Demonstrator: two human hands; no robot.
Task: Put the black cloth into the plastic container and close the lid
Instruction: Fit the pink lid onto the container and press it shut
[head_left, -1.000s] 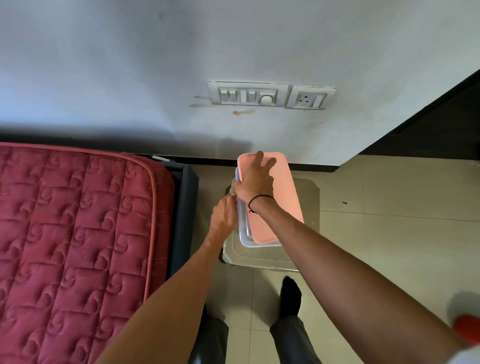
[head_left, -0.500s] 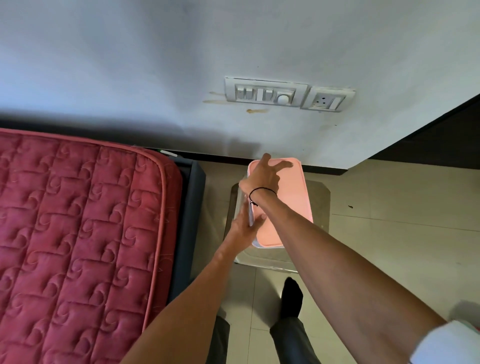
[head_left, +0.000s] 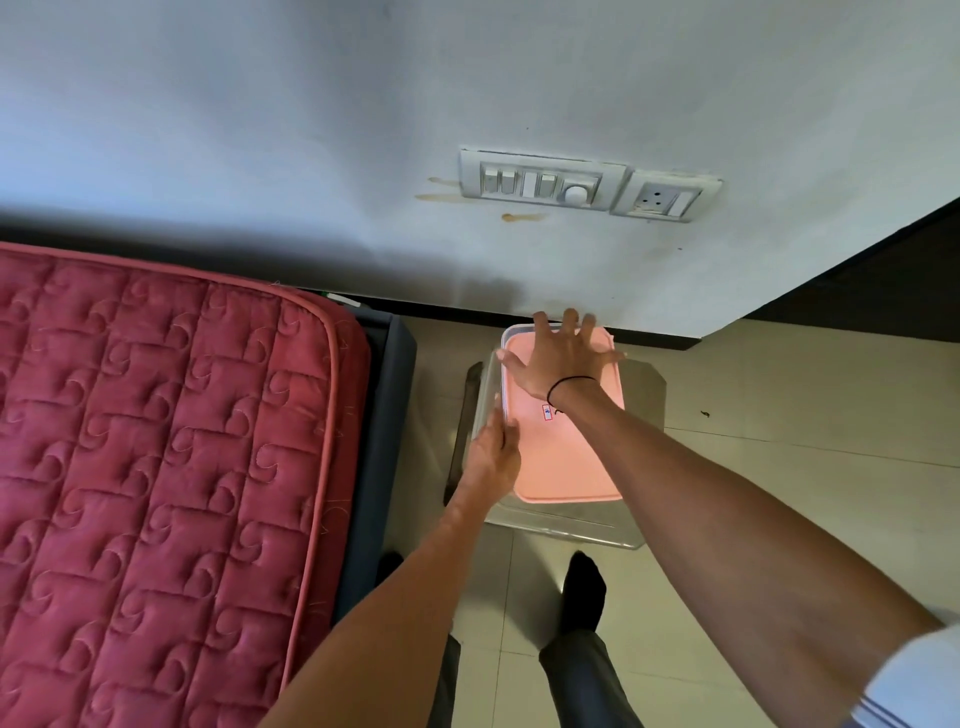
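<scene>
Right hand (head_left: 558, 364): fingers splayed flat, pressing far end of pink lid (head_left: 566, 457). Left hand (head_left: 493, 452): fingers curled around near-left edge of plastic container (head_left: 488, 384). Container sat on steel worktop (head_left: 644, 395) beside bed (head_left: 156, 441). Cloth not visible.

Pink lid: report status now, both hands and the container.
Right hand flat, fingers spread, on pink lid. Left hand gripping plastic container side. Black cloth not visible. Nothing in the way.
</scene>
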